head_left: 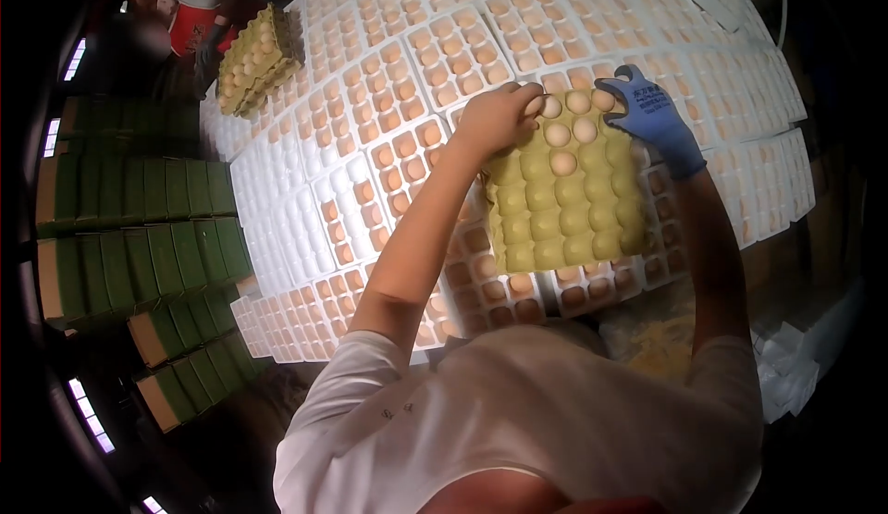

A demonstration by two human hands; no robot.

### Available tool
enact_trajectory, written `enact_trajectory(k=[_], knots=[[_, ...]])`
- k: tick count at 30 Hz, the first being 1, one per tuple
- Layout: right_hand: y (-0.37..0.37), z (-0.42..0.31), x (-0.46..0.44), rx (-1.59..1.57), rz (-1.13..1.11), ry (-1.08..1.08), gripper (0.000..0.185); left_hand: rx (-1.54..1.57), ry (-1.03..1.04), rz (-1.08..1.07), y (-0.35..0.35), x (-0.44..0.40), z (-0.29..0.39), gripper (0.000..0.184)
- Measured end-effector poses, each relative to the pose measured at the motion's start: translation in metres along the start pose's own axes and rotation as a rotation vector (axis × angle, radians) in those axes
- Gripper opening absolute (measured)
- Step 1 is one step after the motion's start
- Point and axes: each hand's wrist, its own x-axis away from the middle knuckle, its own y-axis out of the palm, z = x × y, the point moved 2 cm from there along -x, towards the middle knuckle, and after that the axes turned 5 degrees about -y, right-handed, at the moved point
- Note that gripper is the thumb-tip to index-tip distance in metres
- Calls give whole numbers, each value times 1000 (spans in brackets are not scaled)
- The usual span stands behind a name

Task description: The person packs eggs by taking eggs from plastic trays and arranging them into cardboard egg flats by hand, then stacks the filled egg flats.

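Observation:
A yellow-green egg tray [566, 201] lies over the egg-filled packs in front of me, with several eggs at its far end and bare cups nearer my body. My bare left hand [499, 118] is at the tray's far left corner, its fingers curled round an egg [535, 105]. At the far right corner, my right hand [647, 118] wears a blue glove. Its thumb and fingertips lie on either side of another egg [603, 99]. Between the hands sit a few loose eggs, including one pale egg [563, 162] in the tray's middle.
White compartment packs [458, 51] filled with eggs cover the wide surface; some white packs [282, 209] at the left hold none. A co-worker [196, 5] stands at the far left beside stacked egg trays [254, 65]. Green boxes [139, 264] are stacked at left, white plastic [786, 361] at right.

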Motion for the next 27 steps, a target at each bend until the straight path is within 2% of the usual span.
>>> enact_trajectory(k=[1, 3, 4, 8, 10, 13, 16, 18, 19, 20, 21, 22, 23, 24, 26, 27], knots=[[0, 3, -5, 57, -43, -34, 58, -30, 28, 36, 1, 0, 2, 39], [-2, 3, -11, 83, -112, 66, 59, -107, 10, 29, 8, -5, -1, 32], [1, 1, -17, 95, -153, 95, 59, -88, 45, 125, 14, -5, -6, 29], [16, 39, -14, 69, 26, -91, 59, -20, 47, 115, 11, 0, -8, 37], [12, 42, -4, 22, 170, -37, 53, 178, -63, 229, 4, 12, -10, 43], [13, 30, 29, -475, 362, 172, 45, 716, -340, 457, -27, 67, -10, 51], [20, -111, 58, -966, 566, 388, 45, 732, -501, 861, -33, 156, -49, 55], [33, -254, 26, -1287, 439, 531, 44, 713, -724, 907, -49, 228, -93, 60], [80, -222, 27, -1534, 327, 559, 43, 830, -855, 939, -58, 259, -119, 60], [114, -222, 17, -1603, 187, 563, 43, 943, -976, 958, -66, 284, -148, 60], [148, -221, 7, -1658, 41, 567, 45, 766, -1031, 949, -72, 302, -182, 60], [164, -260, -21, -1527, -50, 479, 46, 595, -1083, 936, -77, 316, -211, 61], [181, -298, -50, -1394, -126, 386, 48, 458, -1037, 930, -100, 318, -216, 55], [197, -330, -81, -1260, -119, 222, 47, 364, -1017, 822, -105, 319, -235, 53], [252, -349, -131, -807, -86, -50, 43, 181, -961, 604, -115, 314, -279, 50], [277, -353, -147, -496, 30, -246, 43, 164, -972, 455, -116, 313, -295, 46]])
